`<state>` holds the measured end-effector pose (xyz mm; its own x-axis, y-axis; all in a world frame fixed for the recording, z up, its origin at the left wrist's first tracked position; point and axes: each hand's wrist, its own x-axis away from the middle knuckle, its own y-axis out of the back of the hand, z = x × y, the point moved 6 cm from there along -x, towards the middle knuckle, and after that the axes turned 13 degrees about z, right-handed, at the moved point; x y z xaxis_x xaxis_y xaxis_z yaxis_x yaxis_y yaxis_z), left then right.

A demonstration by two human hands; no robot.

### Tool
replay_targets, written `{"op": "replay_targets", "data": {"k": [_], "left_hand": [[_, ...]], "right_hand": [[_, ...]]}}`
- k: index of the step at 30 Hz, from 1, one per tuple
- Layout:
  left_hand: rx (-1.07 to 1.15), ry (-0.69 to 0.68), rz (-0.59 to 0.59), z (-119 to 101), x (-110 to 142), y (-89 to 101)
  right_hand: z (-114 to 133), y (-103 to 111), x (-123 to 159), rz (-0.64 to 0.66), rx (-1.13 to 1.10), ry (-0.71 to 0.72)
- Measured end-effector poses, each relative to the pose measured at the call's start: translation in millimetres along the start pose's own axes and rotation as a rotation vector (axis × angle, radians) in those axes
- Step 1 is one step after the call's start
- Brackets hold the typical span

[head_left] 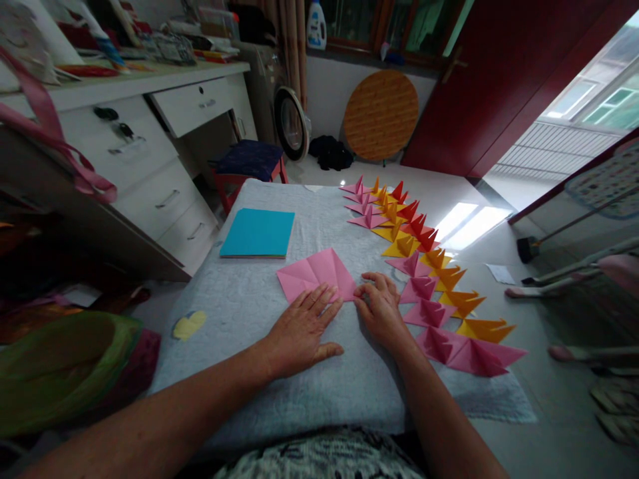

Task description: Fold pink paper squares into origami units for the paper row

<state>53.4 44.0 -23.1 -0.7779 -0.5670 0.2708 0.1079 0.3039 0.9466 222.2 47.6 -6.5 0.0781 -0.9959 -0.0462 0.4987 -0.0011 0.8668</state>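
A pink sheet of origami paper (323, 267) with crease lines lies on the cloth-covered table (239, 372). My left hand (305, 326) rests flat on its lower edge, fingers stretched out and thumb apart. At the sheet's right corner, my right hand (380, 307) has its thumb and index finger closed on the paper. Just right of that hand stand rows of folded paper cranes: pink ones (418, 289), yellow ones (401, 245) and red ones (409, 211). A stack of blue paper (262, 233) lies to the upper left.
Left of the table are a white desk with drawers (144, 166), a stool (249, 159) and a green-lined bin (64, 372). Beyond it are an open front-loading washer (291, 123) and a round wooden board (382, 114). A rack (564, 286) stands right.
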Motion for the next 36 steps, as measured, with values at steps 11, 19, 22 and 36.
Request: {"op": "replay_targets", "data": {"k": [11,19,22,36], "left_hand": [[0.014,-0.003,0.004,1,0,-1.0],[0.005,0.003,-0.012,2,-1,-3.0],[0.011,0.003,-0.01,2,-1,-3.1],[0.049,-0.021,0.047,0,0,0.5]], "right_hand": [[4,1,-10,0.103,0.066,-0.031],[1,0,-9,0.126,0.046,0.013],[1,0,-9,0.124,0.07,0.009],[8,-2,-14,0.234,0.146,-0.057]]}}
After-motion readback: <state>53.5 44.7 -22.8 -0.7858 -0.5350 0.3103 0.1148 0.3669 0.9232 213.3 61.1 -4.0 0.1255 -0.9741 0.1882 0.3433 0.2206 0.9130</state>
